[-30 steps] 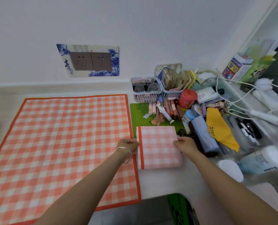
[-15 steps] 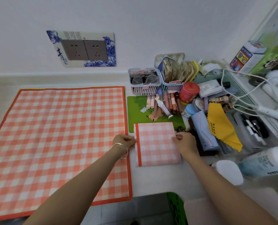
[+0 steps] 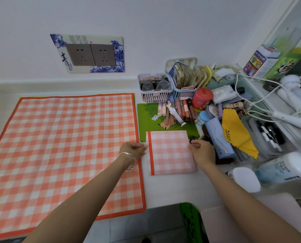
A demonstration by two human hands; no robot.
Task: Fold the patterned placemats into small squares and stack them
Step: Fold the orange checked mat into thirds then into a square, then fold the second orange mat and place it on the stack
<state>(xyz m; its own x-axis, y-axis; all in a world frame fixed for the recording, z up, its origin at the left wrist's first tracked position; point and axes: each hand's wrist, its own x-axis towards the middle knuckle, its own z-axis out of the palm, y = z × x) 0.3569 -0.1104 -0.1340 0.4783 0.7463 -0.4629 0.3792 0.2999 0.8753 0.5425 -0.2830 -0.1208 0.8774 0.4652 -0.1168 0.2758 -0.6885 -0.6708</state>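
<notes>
The big unfolded checked placemat (image 3: 63, 146) lies flat on my left, waiting its turn, I'd judge. Just beside it sits the folded placemat square (image 3: 170, 151), its far end overlapping a green mat (image 3: 149, 120). My right hand (image 3: 201, 152) pinches the square's right edge. My left hand (image 3: 133, 150) curls against its orange-trimmed edge, and I can't tell whether it is gripping; I'd guess both are squaring it. Since a second ago, hands and square have barely shifted.

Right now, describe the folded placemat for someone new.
Find the big checked placemat on the counter. Right of it, between the left hand and right hand, lies the folded placemat: same check but small, one orange stripe along its left edge.
</notes>
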